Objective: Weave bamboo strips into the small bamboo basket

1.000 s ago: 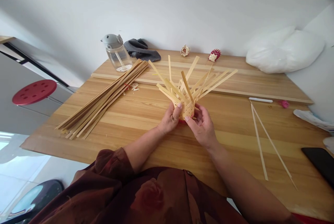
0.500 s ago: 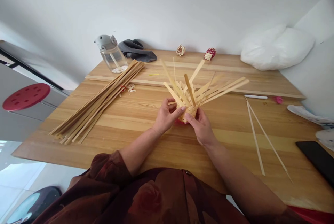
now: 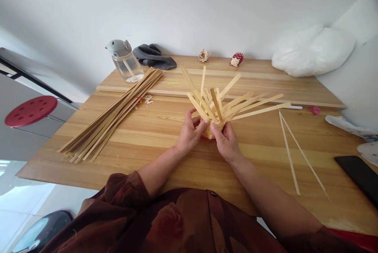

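Both hands hold a small woven bamboo basket base (image 3: 208, 133), mostly hidden by my fingers, with long loose strips (image 3: 233, 101) fanning up and to the right. My left hand (image 3: 190, 133) grips its left side, and my right hand (image 3: 226, 141) grips its right side. A thick bundle of bamboo strips (image 3: 112, 115) lies on the wooden table (image 3: 165, 170) left of my hands. Two thin loose strips (image 3: 291, 154) lie apart to the right.
Along the wall stand a clear water bottle (image 3: 125, 61), a grey cloth (image 3: 153, 57), a small woven ball (image 3: 203, 55), a red-and-white woven piece (image 3: 237, 59) and a white plastic bag (image 3: 313, 52). A black phone (image 3: 357, 174) lies at the right edge.
The woven piece has turned in my hands, with its strips now fanning wider to the right. The view has swung slightly, shifting the table scene.
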Tool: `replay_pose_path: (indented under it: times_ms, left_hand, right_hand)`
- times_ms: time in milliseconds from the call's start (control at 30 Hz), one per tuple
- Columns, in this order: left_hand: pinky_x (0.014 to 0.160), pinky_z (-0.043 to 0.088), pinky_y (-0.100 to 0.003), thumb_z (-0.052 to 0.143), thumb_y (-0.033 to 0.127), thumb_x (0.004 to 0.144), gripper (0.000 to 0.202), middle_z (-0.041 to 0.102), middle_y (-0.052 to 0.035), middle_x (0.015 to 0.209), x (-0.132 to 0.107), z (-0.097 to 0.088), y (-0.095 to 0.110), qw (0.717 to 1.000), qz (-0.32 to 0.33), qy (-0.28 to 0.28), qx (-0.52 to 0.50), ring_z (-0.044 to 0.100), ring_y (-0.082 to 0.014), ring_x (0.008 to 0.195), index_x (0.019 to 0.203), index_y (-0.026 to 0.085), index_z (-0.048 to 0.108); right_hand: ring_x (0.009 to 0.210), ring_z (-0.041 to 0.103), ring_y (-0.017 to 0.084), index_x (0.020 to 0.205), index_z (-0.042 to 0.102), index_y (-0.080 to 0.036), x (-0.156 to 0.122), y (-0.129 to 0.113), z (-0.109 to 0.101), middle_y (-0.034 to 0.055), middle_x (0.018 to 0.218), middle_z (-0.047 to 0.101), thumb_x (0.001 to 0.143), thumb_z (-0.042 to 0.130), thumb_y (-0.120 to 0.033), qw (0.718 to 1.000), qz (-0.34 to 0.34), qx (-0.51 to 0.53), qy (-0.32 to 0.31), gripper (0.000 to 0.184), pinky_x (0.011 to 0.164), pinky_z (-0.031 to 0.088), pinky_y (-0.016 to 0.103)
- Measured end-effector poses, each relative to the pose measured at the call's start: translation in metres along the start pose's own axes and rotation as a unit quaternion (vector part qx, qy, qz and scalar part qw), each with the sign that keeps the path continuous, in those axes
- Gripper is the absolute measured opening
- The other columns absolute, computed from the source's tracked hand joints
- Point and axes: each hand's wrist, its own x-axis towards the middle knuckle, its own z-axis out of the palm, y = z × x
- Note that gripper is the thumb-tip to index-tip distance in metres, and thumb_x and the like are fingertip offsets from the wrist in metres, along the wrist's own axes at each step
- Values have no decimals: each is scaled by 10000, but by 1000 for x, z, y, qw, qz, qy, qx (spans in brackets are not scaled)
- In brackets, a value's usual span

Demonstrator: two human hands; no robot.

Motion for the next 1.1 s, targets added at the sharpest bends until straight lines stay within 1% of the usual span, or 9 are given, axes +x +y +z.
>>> replay_pose_path:
  times_ms: [133, 300, 433, 633, 767, 833, 933, 1067, 1100]
  left_hand:
    - [685, 578, -251, 712, 490, 959, 517, 728, -63, 1030, 12, -14, 3, 993, 9, 107, 43, 710, -162, 865, 1321, 199, 485]
    - [730, 556, -210, 731, 382, 946, 278, 657, -34, 1007, 24, -28, 10, 952, 209, 216, 57, 653, -111, 854, 1129, 206, 618]
    - [829, 572, -222, 657, 299, 1025, 132, 732, -52, 1023, 12, -21, 20, 938, 291, 140, 123, 714, -117, 947, 1114, 204, 679]
    - [902, 639, -266, 530, 180, 1061, 319, 708, -86, 1313, 10, -15, 60, 906, 382, 57, 171, 728, -149, 1141, 1357, 249, 628]
    - [806, 638, -294, 656, 123, 933, 445, 750, -84, 1174, 33, -24, 115, 915, 286, -6, 284, 741, -161, 912, 1370, 209, 667]
    - [906, 622, -372, 764, 121, 845, 369, 766, -63, 1040, 40, -26, 147, 897, 226, -30, 378, 722, -181, 849, 1210, 174, 767]
    - [1003, 572, -447, 855, 165, 787, 197, 742, -38, 857, 45, -24, 186, 875, 212, -40, 434, 709, -215, 858, 980, 153, 818]
    - [1064, 510, -502, 826, 130, 806, 189, 726, -35, 842, 57, -32, 215, 829, 251, -7, 500, 670, -177, 857, 995, 115, 825]
    - [1032, 540, -476, 829, 158, 811, 166, 738, -44, 840, 61, -37, 218, 837, 235, -12, 495, 663, -174, 826, 975, 135, 831]
  right_hand:
    - [1418, 628, 297, 1325, 635, -245, 5, -2, -2, 104, 1465, 710, 924, 756, -550, 999, 4, 53, -11, 518, 1220, 487, 465]
    - [1411, 637, 324, 1291, 698, -250, 8, -7, -6, 79, 1436, 736, 897, 757, -541, 993, 59, 101, 6, 494, 1135, 568, 481]
    - [1367, 666, 306, 1222, 713, -292, 7, -10, -6, 57, 1375, 760, 906, 735, -550, 989, 77, 127, -7, 408, 1026, 628, 460]
    - [1070, 746, 260, 1144, 683, -268, 9, -8, -6, 57, 1173, 792, 795, 888, -512, 994, 55, 91, -39, 473, 927, 630, 416]
    - [660, 689, 214, 1126, 630, -257, 7, -16, -7, 10, 853, 760, 782, 868, -491, 984, 102, 102, -104, 479, 573, 579, 361]
    - [577, 651, 200, 1132, 617, -256, 6, -20, -8, -4, 789, 734, 784, 849, -485, 976, 128, 101, -140, 477, 491, 526, 334]
    - [648, 680, 204, 1122, 658, -241, 5, -22, -11, 26, 852, 754, 794, 831, -475, 976, 126, 70, -161, 439, 530, 544, 324]
    - [755, 715, 217, 1157, 708, -212, 7, -21, -15, 56, 959, 784, 817, 799, -466, 982, 76, 9, -170, 434, 651, 592, 348]
    - [763, 725, 223, 1161, 722, -203, 7, -22, -15, 59, 957, 790, 819, 795, -457, 984, 55, -8, -168, 432, 674, 603, 360]
